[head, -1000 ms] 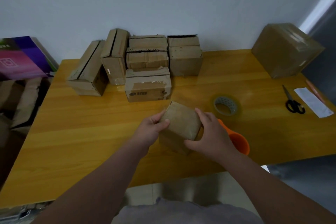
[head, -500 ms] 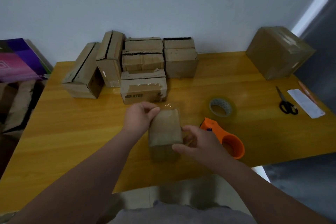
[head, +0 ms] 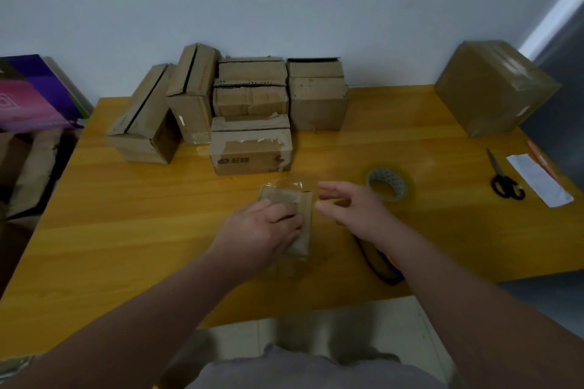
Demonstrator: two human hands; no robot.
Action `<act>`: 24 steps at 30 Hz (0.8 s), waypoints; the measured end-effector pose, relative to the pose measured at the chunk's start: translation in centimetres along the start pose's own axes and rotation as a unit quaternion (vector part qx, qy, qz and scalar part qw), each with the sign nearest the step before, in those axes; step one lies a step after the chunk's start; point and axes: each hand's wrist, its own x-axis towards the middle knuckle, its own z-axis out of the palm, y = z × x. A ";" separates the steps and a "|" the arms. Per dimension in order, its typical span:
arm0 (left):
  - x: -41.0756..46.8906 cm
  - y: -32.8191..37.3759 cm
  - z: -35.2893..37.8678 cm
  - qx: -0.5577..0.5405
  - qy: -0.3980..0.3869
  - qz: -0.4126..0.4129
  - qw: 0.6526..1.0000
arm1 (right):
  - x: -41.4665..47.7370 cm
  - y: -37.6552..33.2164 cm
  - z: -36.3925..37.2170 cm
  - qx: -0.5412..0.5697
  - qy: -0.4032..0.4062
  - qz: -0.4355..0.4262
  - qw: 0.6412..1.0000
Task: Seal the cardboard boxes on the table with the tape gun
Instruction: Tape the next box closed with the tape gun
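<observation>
A small cardboard box [head: 300, 208] lies on the wooden table [head: 126, 230] in front of me, with a loose flap of clear tape sticking up at its far end. My left hand [head: 262, 230] presses flat on top of the box. My right hand [head: 350, 208] hovers just right of the box, fingers spread and holding nothing. The orange tape gun [head: 379, 265] lies on the table under my right wrist, mostly hidden by it.
Several cardboard boxes [head: 249, 123] are stacked at the back of the table. A larger taped box [head: 493, 88] stands at the back right. A roll of tape [head: 387, 183], black scissors [head: 505, 180] and a paper slip [head: 537, 180] lie to the right.
The box has been laid flat on the table. My left hand moved onto its top. My right hand let go of the box and moved right and forward, now covering the tape gun.
</observation>
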 end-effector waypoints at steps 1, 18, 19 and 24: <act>0.0 -0.3 0.0 -0.010 0.000 0.013 1.000 | 0.2 -0.3 0.1 0.020 -0.020 0.007 1.000; -0.5 -1.1 0.6 -0.048 -0.006 0.031 0.998 | 2.8 -0.1 2.0 0.046 0.012 0.001 0.999; -0.5 -1.1 0.5 -0.043 -0.005 0.033 0.998 | 3.0 0.0 2.1 0.036 0.025 -0.008 0.999; -0.5 -1.1 0.6 -0.029 -0.017 0.040 0.999 | 3.5 0.5 2.9 0.011 0.088 -0.063 0.994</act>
